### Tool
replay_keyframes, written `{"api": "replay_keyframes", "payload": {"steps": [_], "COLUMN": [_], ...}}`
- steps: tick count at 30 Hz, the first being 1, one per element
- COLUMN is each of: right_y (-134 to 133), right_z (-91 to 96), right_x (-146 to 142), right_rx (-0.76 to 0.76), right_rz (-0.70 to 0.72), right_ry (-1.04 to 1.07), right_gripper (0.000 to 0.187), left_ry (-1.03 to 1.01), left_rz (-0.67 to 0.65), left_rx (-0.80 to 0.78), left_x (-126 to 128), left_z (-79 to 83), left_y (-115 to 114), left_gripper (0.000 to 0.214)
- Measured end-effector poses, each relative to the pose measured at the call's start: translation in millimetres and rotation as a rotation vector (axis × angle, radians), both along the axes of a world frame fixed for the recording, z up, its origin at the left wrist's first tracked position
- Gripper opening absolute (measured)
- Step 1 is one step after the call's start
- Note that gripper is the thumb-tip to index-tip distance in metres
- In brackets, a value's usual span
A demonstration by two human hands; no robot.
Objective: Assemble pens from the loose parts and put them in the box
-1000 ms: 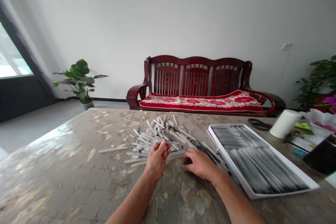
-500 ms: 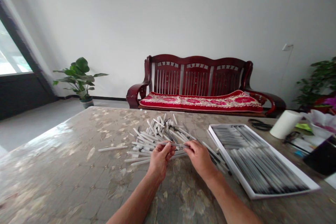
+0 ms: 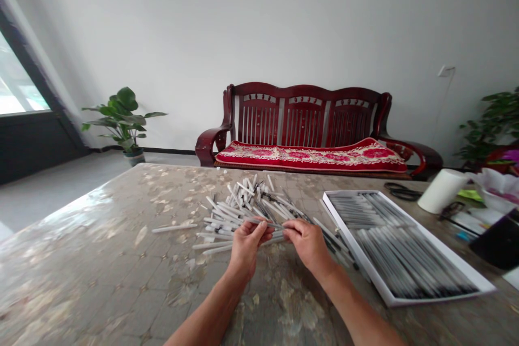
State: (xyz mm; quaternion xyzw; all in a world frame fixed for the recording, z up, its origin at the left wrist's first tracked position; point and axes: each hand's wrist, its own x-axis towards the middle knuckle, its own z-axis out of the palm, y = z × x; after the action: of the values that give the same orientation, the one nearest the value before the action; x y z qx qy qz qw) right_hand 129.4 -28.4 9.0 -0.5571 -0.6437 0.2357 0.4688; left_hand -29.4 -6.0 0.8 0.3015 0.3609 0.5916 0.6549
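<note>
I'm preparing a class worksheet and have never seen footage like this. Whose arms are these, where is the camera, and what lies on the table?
No machine here: a person wears a camera on the head, looking forward and down, so the bare arms are their own. The left hand and right hand pinch the ends of one thin pen, held level above the marbled table. Behind it lies a loose pile of white pens. To the right, a white tray holds rows of pens; beyond are a paper roll and scissors.
</note>
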Motion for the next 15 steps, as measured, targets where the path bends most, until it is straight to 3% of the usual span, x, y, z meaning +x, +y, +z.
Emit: {"api": "replay_keyframes", "payload": {"steps": [3, 6, 12, 15], "right_y": [-1, 0, 1, 1], "right_z": [4.3, 9.5, 20.0, 16.3], "right_x": [-1, -1, -8, -19], "right_rx": [-0.24, -0.34, -0.246, -0.229], "right_rz": [0.026, 0.068, 0.265, 0.272], "right_ry": [0.247, 0.403, 0.827, 0.858], "right_gripper": [0.012, 0.016, 0.047, 0.045], "left_ry": [0.047, 0.058, -0.224, -0.272], "left_rz": [-0.005, -0.006, 0.044, 0.029], "left_rx": [0.068, 0.097, -0.043, -0.11], "left_x": [0, 1, 4, 6], "left_z": [3.2, 5.5, 4.0, 1.8], "left_y": [-2, -3, 0, -2], "left_gripper": [0.037, 0.036, 0.026, 0.019]}}
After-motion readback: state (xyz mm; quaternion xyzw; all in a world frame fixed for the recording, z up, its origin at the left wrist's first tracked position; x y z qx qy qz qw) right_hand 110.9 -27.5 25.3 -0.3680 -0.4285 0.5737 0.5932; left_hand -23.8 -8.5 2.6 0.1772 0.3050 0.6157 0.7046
